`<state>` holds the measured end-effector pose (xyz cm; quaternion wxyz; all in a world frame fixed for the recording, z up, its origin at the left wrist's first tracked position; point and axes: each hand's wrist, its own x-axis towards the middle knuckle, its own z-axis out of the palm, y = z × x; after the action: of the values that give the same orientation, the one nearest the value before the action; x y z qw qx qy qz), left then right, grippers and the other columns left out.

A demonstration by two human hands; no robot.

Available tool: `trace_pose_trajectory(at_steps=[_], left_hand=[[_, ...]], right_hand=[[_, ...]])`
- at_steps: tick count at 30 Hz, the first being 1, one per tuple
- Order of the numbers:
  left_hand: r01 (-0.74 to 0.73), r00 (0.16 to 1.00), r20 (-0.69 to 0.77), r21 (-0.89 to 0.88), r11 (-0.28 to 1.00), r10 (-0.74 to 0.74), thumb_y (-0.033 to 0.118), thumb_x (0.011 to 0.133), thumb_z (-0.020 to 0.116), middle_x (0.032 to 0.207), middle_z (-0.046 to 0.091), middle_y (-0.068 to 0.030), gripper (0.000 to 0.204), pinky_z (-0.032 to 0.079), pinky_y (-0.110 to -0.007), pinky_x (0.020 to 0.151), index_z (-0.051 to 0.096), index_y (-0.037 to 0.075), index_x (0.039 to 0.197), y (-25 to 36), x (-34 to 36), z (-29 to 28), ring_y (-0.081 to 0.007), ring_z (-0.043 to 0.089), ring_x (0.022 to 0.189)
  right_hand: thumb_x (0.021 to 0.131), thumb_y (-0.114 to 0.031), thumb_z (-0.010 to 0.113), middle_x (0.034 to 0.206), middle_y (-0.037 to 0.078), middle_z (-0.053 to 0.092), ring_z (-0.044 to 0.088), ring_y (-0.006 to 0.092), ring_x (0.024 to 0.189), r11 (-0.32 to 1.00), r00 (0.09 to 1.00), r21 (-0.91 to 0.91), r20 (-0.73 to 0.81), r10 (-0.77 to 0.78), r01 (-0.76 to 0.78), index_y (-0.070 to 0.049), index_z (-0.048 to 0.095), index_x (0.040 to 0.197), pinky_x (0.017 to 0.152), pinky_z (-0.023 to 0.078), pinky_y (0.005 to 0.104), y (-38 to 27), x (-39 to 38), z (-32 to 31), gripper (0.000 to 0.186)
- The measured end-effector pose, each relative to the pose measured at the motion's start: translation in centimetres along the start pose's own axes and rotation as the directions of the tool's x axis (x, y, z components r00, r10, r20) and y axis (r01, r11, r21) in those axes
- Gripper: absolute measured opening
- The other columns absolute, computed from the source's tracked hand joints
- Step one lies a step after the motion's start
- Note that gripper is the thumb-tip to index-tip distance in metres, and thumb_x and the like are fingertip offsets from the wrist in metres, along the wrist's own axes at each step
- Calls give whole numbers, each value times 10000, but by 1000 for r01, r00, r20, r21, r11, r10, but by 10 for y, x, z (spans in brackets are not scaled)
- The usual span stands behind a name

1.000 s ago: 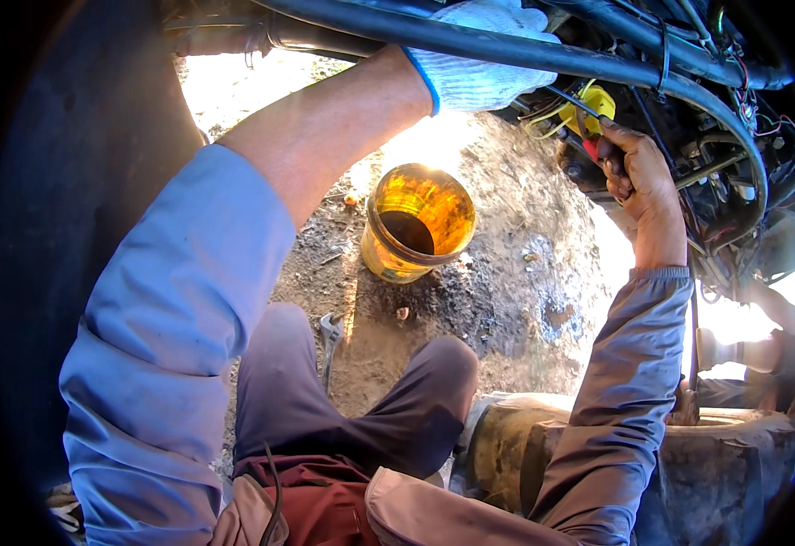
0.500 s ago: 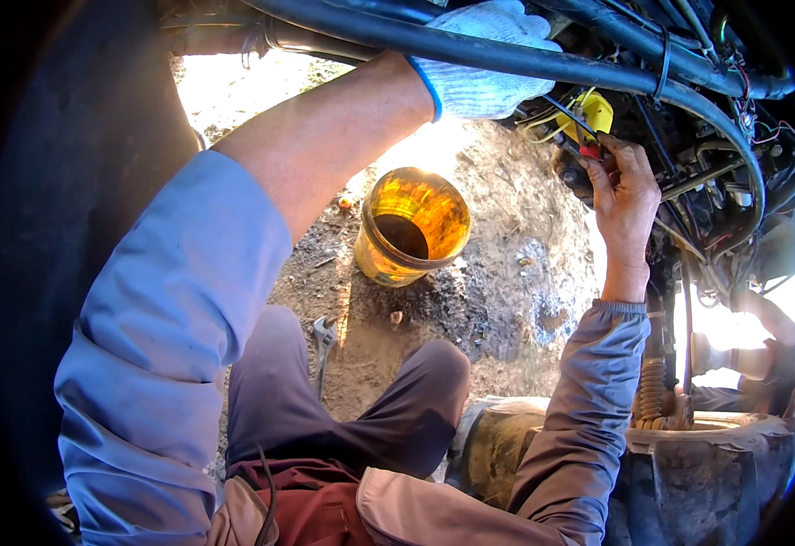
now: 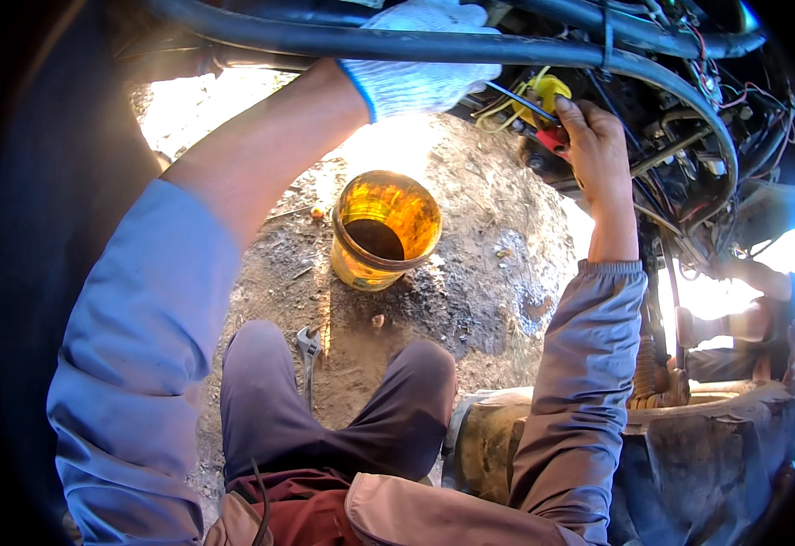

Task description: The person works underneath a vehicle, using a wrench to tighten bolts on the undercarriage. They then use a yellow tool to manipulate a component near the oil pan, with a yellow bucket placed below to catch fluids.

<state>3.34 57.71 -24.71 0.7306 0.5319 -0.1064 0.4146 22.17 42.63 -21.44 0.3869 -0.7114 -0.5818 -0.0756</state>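
Note:
My left hand [image 3: 425, 77], in a white knitted glove with a blue cuff, reaches up behind a thick black hose [image 3: 370, 42]. Its fingers look curled, but the hose crosses them and what they grip is hidden. My bare right hand [image 3: 597, 146] pinches a thin dark rod [image 3: 520, 100], whose far end points toward the glove. A red piece [image 3: 552, 139] shows by the right fingers; whether it belongs to the rod I cannot tell. Just behind the rod sits a yellow part [image 3: 547, 89] with thin yellowish wires [image 3: 497, 116] looping beside it.
Below my hands, a yellow bucket [image 3: 361, 266] holding dark liquid stands on dirt ground. An adjustable wrench [image 3: 308, 350] lies by my knee. Hoses and wiring [image 3: 707, 82] crowd the upper right. A large dark tyre-like form [image 3: 707, 455] stands lower right, with another person's arm [image 3: 734, 323] beyond.
The whole scene has shifted left in view. My right thumb and fingers have moved up to the rod's near end, beside the yellow part. The gloved hand stays behind the hose.

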Motion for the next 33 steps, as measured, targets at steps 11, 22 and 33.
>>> trace_pose_trajectory(at_steps=[11, 22, 33], left_hand=[[300, 954, 132, -460, 835, -270, 240, 974, 480, 742, 566, -79, 203, 464, -321, 555, 543, 97, 845, 6, -6, -7, -208, 540, 638], [363, 925, 133, -580, 729, -355, 221, 955, 517, 765, 563, -64, 160, 474, -302, 604, 537, 98, 855, 3, -4, -7, -173, 549, 696], [366, 930, 184, -568, 737, -320, 174, 967, 482, 748, 547, -62, 166, 473, -300, 600, 513, 96, 824, 6, -2, -5, -178, 546, 681]], right_hand=[[966, -315, 602, 481, -9, 407, 303, 89, 377, 818, 824, 218, 354, 442, -532, -40, 616, 665, 366, 207, 313, -8, 27, -6, 408], [770, -170, 797, 819, 115, 638, 647, 203, 618, 950, 953, -205, -142, -268, 237, 2, 653, 1071, 567, 516, 314, 11, -14, 6, 376], [827, -177, 694, 889, 79, 599, 632, 277, 800, 606, 720, -581, -49, -692, 544, -55, 635, 982, 660, 524, 388, 28, -8, 7, 206]])
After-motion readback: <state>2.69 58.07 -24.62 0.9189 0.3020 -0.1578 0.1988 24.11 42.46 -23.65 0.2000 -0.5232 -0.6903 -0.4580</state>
